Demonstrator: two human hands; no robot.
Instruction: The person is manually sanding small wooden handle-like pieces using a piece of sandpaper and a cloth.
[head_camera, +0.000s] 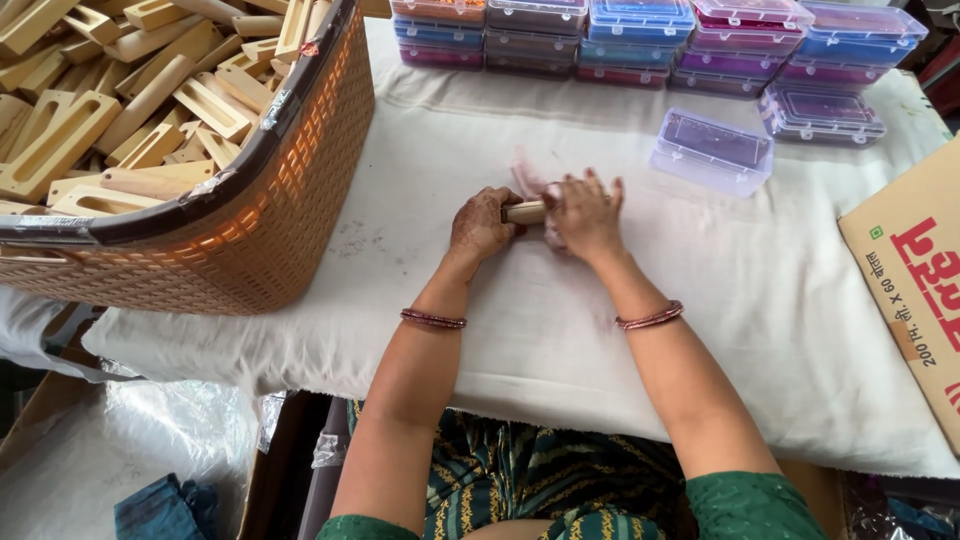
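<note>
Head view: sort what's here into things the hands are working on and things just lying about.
In hand:
left hand, right hand
wooden piece
pink wrapper

Lying about:
basket of wooden pieces
stacked boxes
single clear box
cardboard carton

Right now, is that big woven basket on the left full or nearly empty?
Full. The basket is heaped to its rim with pale wooden pieces, stacked loosely over one another.

My hands (535, 222) meet on the table (780, 330); left of them sits the basket (300, 190) of wooden pieces (110, 110), behind them stacked boxes (650, 40), right a carton (915, 280)
</note>
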